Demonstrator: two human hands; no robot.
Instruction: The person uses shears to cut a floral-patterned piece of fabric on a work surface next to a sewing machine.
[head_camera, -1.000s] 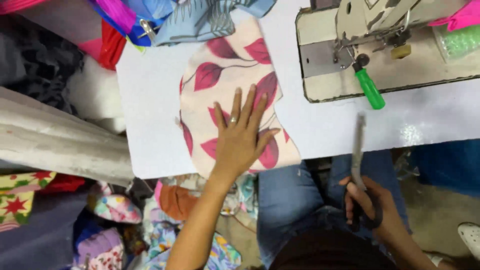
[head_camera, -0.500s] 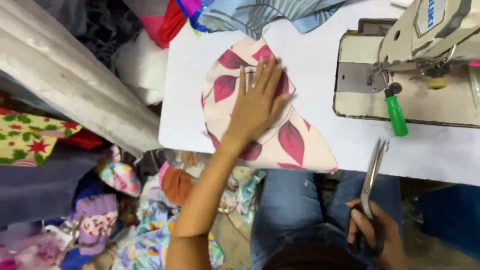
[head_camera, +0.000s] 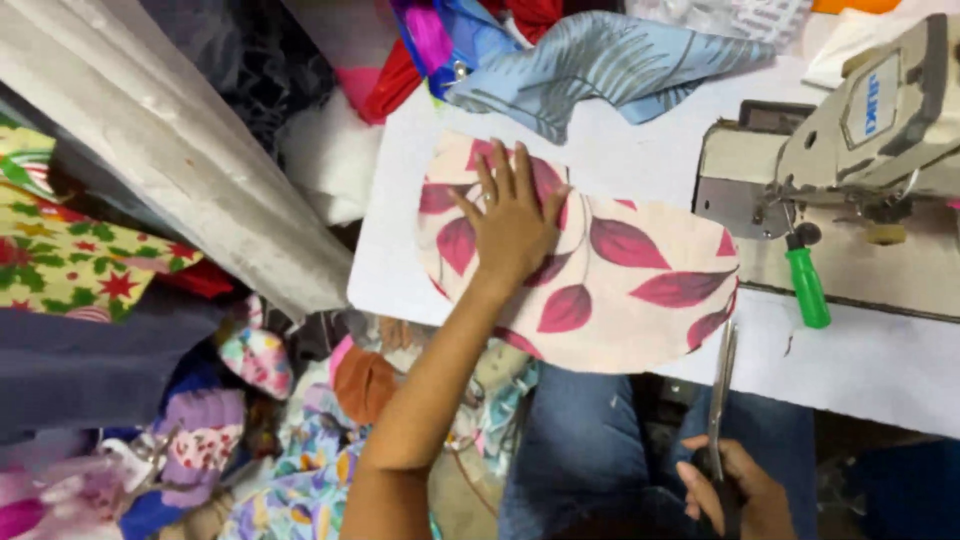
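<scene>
1. The left hand lies flat, fingers spread wide, its grip wrapped around nothing — the palm presses on the fabric piece.
2. The right hand has its grip closed on the handles of the scissors; the blades point away, toward the fabric's near right edge.
3. The fabric piece — cream cloth with red leaves, rounded outline — lies on the white table, long axis running left to right.
4. A sewing machine stands at the far right, a green-handled screwdriver beside it.
</scene>
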